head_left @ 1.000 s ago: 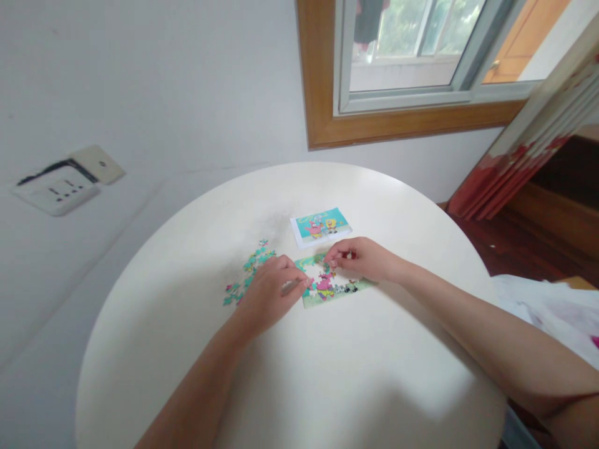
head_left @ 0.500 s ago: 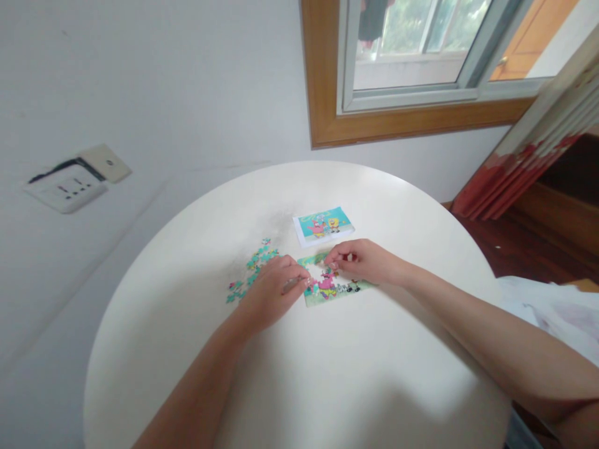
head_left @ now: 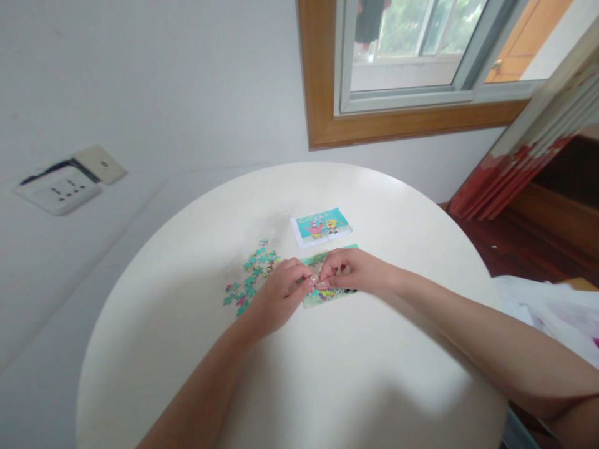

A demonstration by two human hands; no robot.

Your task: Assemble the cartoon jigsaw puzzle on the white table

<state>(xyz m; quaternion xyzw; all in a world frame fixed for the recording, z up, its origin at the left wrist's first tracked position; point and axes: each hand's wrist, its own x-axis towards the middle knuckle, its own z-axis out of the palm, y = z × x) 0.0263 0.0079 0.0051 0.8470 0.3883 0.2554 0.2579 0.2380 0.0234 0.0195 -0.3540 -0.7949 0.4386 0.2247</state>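
A partly assembled jigsaw puzzle (head_left: 322, 295) lies flat on the round white table, much of it behind my hands. Green border, pink and yellow parts show around my fingers. My left hand (head_left: 279, 292) is closed in a pinch over its left side. From the right, my right hand (head_left: 358, 269) is pinched too, its fingertips meeting those of the left above the puzzle. Whatever sits between the fingertips is too small and covered to make out. Loose puzzle pieces (head_left: 251, 279), mostly teal, are spread left of my left hand.
Just beyond the puzzle rests a picture card (head_left: 322, 226) with a pink and a yellow cartoon figure. The white table (head_left: 346, 374) meets the wall near a wall socket (head_left: 60, 189) and a window frame (head_left: 374, 122). White sheets (head_left: 547, 318) lie off the right edge.
My hands have come together, the right one moving left and slightly down until the fingertips meet. More of the puzzle's upper right edge shows; its middle is now covered. The view has shifted slightly.
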